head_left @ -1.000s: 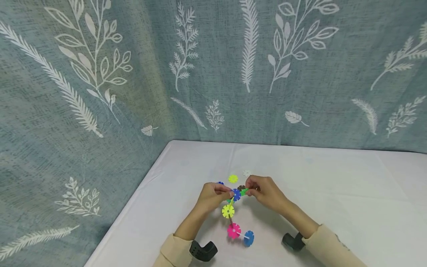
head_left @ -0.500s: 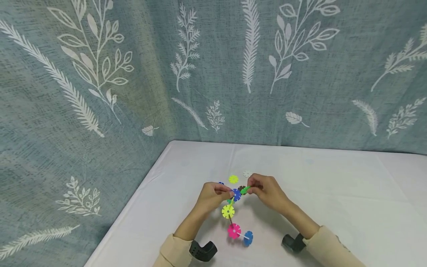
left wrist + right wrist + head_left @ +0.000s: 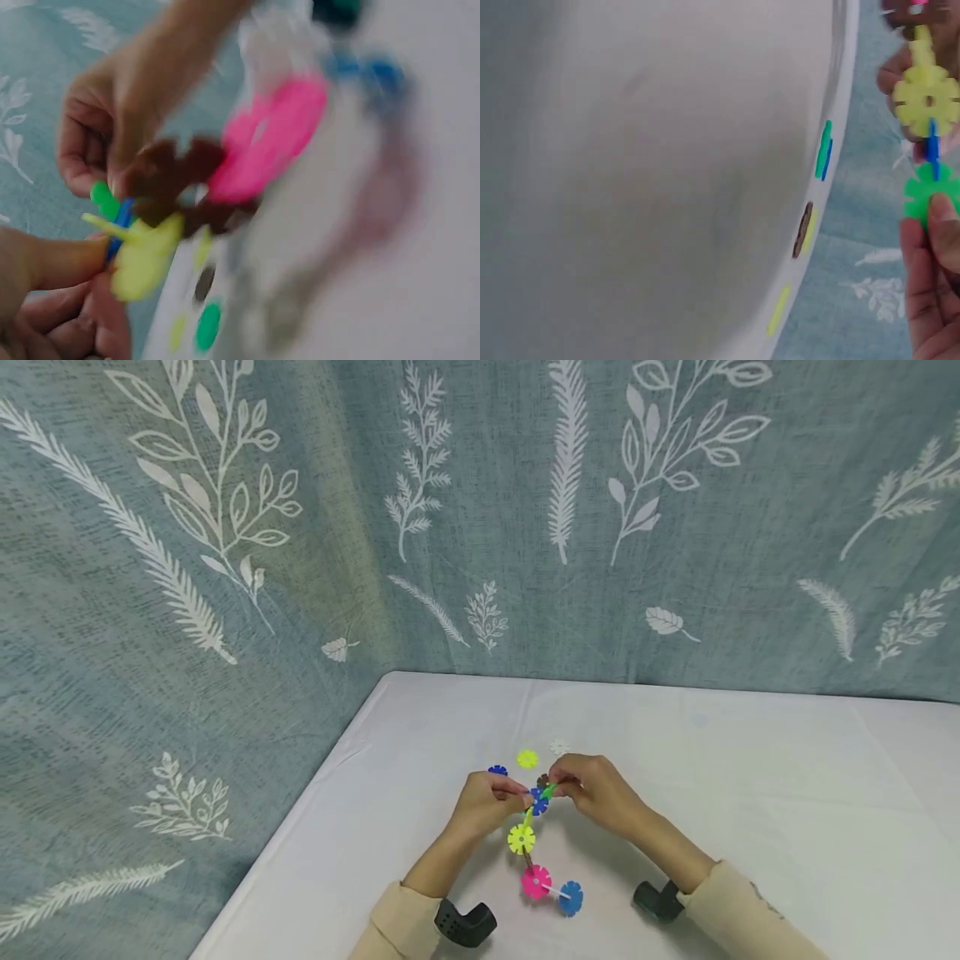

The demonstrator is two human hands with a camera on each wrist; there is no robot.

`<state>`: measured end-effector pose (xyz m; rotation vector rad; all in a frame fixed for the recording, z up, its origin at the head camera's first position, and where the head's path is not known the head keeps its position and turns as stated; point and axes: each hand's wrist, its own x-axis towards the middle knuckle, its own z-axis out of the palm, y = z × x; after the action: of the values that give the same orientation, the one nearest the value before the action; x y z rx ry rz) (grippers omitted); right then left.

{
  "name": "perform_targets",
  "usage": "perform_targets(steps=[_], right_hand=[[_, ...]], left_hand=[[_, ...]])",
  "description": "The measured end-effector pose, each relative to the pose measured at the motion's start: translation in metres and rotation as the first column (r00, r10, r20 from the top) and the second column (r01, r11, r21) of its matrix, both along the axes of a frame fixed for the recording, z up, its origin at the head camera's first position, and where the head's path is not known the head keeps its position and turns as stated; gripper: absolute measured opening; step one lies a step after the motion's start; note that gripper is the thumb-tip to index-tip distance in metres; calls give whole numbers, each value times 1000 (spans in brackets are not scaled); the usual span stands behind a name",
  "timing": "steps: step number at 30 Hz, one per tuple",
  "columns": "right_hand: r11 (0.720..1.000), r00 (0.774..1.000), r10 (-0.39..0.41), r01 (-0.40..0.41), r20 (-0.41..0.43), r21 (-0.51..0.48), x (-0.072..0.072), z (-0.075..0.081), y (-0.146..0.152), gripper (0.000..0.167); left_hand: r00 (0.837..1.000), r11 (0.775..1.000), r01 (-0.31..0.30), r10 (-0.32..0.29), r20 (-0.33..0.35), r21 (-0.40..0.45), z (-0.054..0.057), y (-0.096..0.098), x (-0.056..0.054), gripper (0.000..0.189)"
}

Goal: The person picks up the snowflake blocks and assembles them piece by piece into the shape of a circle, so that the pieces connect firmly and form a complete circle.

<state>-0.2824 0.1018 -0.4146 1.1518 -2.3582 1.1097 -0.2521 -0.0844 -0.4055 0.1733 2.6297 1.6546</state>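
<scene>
Above the white table, my left hand (image 3: pixel 483 807) pinches a dark blue notched plastic disc (image 3: pixel 538 802) at the upper end of a chain of interlocking discs. From it hang yellow discs (image 3: pixel 521 839), a brown disc (image 3: pixel 161 174) seen edge-on in the head view, a pink disc (image 3: pixel 536 882), a white disc seen as a thin edge, and a lighter blue disc (image 3: pixel 571 899). My right hand (image 3: pixel 600 791) pinches a green disc (image 3: pixel 921 199) between thumb and fingers. Its edge meets the edge of the dark blue disc in the right wrist view; how deep the slots engage is unclear.
Loose discs lie beyond the hands: yellow (image 3: pixel 527 759), white (image 3: pixel 558 747), blue (image 3: pixel 497 770), brown (image 3: pixel 543 781) and green (image 3: pixel 208 326). A patterned curtain (image 3: pixel 525 610) borders the table (image 3: pixel 750 793) behind and at left. Black wrist devices (image 3: pixel 467 925) sit at both cuffs.
The green disc tilted and drew slightly off the dark blue disc half a second ago; now it is back against it. My left hand and the hanging chain have shifted slightly right.
</scene>
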Motion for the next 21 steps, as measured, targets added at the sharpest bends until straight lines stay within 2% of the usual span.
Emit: perform_targets(steps=[2, 3, 5, 6, 8, 9, 11, 13, 14, 16, 19, 21], right_hand=[[999, 999, 1, -2, 41, 35, -1, 0, -5, 14], [999, 998, 6, -10, 69, 50, -1, 0, -8, 14], [997, 991, 19, -29, 131, 71, -2, 0, -12, 13], [997, 986, 29, -41, 165, 71, -2, 1, -14, 12], [996, 970, 53, -68, 238, 54, -2, 1, -17, 10], [996, 960, 66, -81, 272, 42, -3, 1, -18, 10], [995, 942, 82, -96, 325, 27, -6, -1, -20, 8], [995, 937, 64, -86, 344, 50, -9, -3, -22, 9], [994, 939, 44, -75, 340, 79, -11, -4, -22, 12], [983, 958, -1, -52, 286, 179, -15, -6, -25, 18], [943, 978, -59, -12, 202, 333, -18, -7, -31, 25], [921, 984, -69, 0, 164, 389, -18, -6, -34, 25]], left_hand=[[993, 988, 3, -21, -116, -154, 2, -2, 2, 13], [981, 970, -9, -38, -192, -241, 2, -3, 3, 12], [940, 923, -59, -77, -333, -381, 4, -5, 5, 11], [919, 904, -73, -103, -381, -421, 5, -6, 7, 12], [887, 873, -94, -145, -438, -479, 5, -6, 9, 11], [878, 860, -101, -160, -452, -500, 4, -7, 10, 9], [876, 843, -114, -165, -454, -525, 2, -8, 12, 7], [875, 835, -132, -155, -458, -534, 0, -10, 13, 6], [871, 833, -144, -149, -468, -534, -1, -11, 13, 6], [868, 842, -158, -131, -478, -516, -2, -13, 13, 6], [860, 854, -166, -119, -497, -492, -3, -16, 12, 7], [861, 860, -164, -114, -496, -482, -3, -17, 12, 7]])
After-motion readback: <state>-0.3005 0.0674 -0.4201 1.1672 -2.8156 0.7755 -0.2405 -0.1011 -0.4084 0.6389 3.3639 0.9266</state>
